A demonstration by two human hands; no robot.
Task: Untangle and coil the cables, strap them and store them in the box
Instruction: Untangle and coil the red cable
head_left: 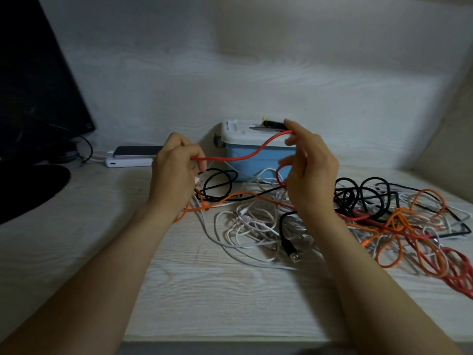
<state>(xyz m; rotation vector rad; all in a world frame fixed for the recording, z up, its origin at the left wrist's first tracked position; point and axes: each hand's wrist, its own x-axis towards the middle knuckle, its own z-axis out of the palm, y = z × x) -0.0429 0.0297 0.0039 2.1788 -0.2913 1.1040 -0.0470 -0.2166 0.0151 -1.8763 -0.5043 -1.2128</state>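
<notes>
**Red cable held between two hands above a heap of wires**

At the centre of the frame we see a person's left hand (176, 172) and right hand (311, 172) raised over a pale wood-grain desk (204, 290). A red cable (243, 156) sags in a curve between them. The left hand's fingers are curled in, with thumb and forefinger pinching the cable close to its end. The right hand's thumb and forefinger pinch it higher up, level with the lid (238, 135). Its other fingers are loosely bent beside a loop of the same cable hanging below.

Directly behind the hands stands the box (261, 167), light blue, with the white lid closed on it. A dark tool with a yellow tip (272, 125) lies on top; we cannot tell what it is.

Below and to the right of the hands, the remaining wires lie tangled on the desk. The white cables (245, 221) are in the centre and the black cables (358, 193) lie right of the right hand. The orange cables (399, 224) and further red loops (458, 270) run toward the lower right edge. A black USB plug (294, 254) lies among the white ones.

At the left, a phone (138, 150) rests on a white power bank (130, 162). A dark monitor (33, 85) fills the upper left corner.
</notes>
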